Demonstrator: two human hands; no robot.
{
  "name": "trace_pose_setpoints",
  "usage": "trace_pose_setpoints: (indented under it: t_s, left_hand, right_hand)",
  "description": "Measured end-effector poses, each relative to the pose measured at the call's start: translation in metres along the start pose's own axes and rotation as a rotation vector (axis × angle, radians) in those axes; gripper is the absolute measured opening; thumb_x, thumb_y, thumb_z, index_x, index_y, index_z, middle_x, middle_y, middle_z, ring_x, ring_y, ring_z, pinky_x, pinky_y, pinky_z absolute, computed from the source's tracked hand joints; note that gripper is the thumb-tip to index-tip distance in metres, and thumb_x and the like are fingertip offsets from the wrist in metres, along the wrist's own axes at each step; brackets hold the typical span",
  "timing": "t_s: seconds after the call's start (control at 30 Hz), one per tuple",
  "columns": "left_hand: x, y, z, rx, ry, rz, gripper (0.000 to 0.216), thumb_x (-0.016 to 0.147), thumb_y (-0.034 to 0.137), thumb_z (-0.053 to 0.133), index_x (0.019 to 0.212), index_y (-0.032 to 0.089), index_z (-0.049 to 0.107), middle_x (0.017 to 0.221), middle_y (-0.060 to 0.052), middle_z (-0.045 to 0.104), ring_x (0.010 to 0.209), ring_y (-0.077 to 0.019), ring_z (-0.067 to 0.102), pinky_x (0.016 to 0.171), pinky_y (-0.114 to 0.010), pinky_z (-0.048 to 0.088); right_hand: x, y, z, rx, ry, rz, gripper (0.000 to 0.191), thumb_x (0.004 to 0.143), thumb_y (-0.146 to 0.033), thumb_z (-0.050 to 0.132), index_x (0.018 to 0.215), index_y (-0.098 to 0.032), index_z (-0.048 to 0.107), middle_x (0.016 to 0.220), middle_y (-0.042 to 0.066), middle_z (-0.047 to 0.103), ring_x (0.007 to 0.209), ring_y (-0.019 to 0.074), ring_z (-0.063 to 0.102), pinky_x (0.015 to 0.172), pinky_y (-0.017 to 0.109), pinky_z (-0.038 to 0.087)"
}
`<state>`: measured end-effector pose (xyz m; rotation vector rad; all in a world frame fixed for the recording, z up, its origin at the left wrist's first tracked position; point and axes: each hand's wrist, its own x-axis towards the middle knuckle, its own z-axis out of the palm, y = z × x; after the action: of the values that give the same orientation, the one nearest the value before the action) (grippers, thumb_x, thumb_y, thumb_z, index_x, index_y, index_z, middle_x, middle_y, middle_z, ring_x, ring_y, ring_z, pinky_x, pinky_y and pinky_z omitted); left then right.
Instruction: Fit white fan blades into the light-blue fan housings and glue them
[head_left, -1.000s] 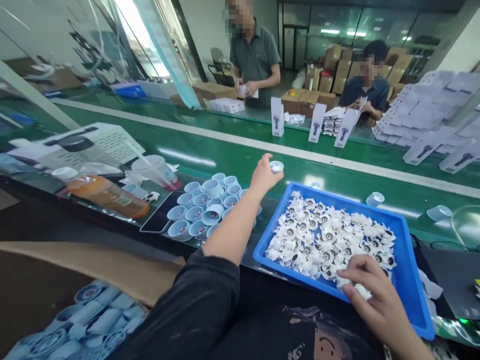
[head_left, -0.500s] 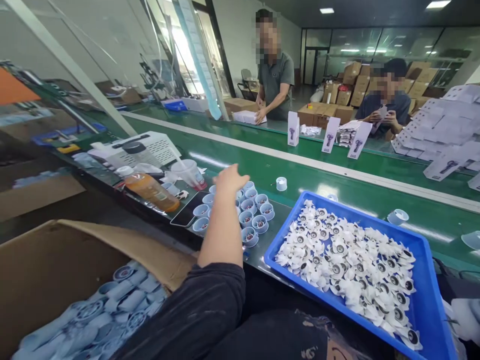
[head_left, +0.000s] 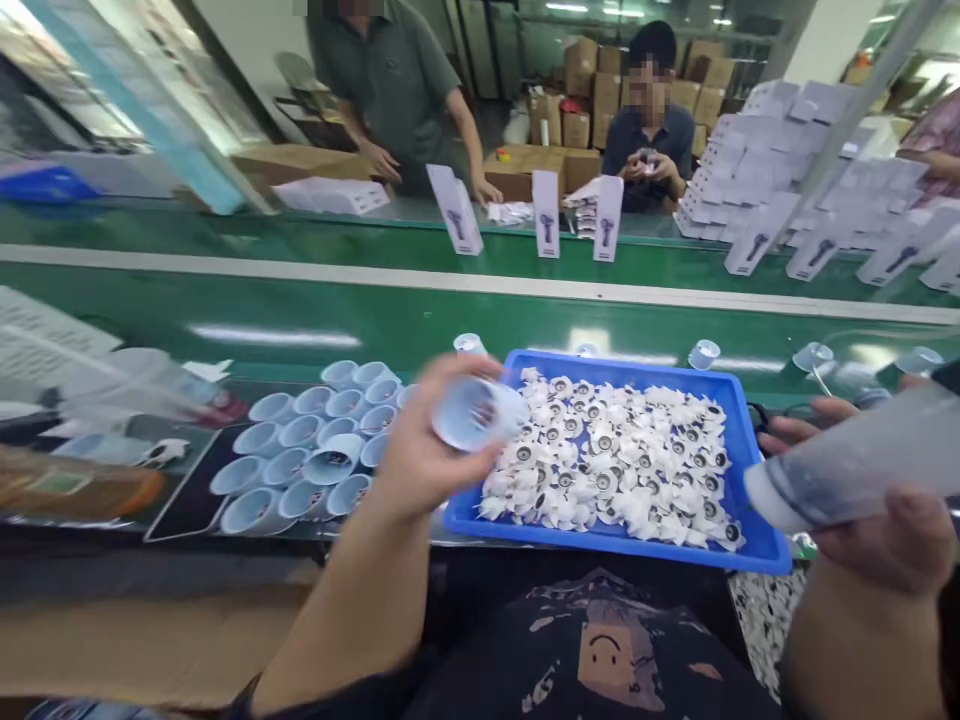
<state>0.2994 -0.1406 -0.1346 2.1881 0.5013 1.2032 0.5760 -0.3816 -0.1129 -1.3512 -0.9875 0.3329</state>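
My left hand is closed round a pale blue round housing, held tilted just left of the blue tray. The tray is full of small white fan blades. My right hand grips a blurred grey-white tube-shaped object over the tray's right end. Several more pale blue housings stand in a cluster left of the tray.
A green conveyor belt runs across behind the tray, with a few single housings on it. White product boxes stand on the far side, where two people work. An orange bottle lies at left.
My left hand has lifted a housing out of the cluster and brought it toward the tray. My right hand has come back into view with the tube-shaped object. The view swung right.
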Motion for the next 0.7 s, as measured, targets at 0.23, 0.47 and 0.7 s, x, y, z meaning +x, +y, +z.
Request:
trace_pose_setpoints:
  t_s: [0.23,0.47,0.7]
  left_hand:
    - [-0.023,0.060,0.108,-0.134,-0.557,0.131,0.044,0.067,0.023,0.065,0.110,0.019,0.054,0.103,-0.009,0.067,0.096,-0.0280,0.065,0.084,-0.043,0.053]
    - [-0.021,0.072,0.112,-0.245,-0.519,0.138,0.027,0.074,0.037,0.072,0.089,0.018,0.059,0.091,-0.007,0.070,0.086,-0.0255,0.067,0.072,-0.038,0.054]
    - [-0.021,0.082,0.114,-0.233,-0.537,0.074,0.019,0.071,0.030,0.069,0.082,0.018,0.058,0.084,-0.006,0.070,0.081,-0.0237,0.067,0.069,-0.037,0.053]
  right_hand:
    - [0.017,-0.042,0.071,0.112,-0.170,0.037,0.045,0.083,-0.068,0.049,0.098,-0.026,0.054,0.086,0.005,0.052,0.071,0.0204,0.060,0.064,0.037,0.055]
    - [0.012,-0.040,0.083,0.459,-0.173,-0.007,0.037,0.076,-0.057,0.077,0.091,-0.026,0.065,0.082,0.002,0.058,0.067,0.0168,0.060,0.059,0.030,0.054]
    - [0.007,-0.042,0.085,0.505,-0.183,-0.031,0.027,0.077,-0.049,0.080,0.093,-0.028,0.071,0.085,0.001,0.060,0.070,0.0176,0.060,0.063,0.031,0.053]
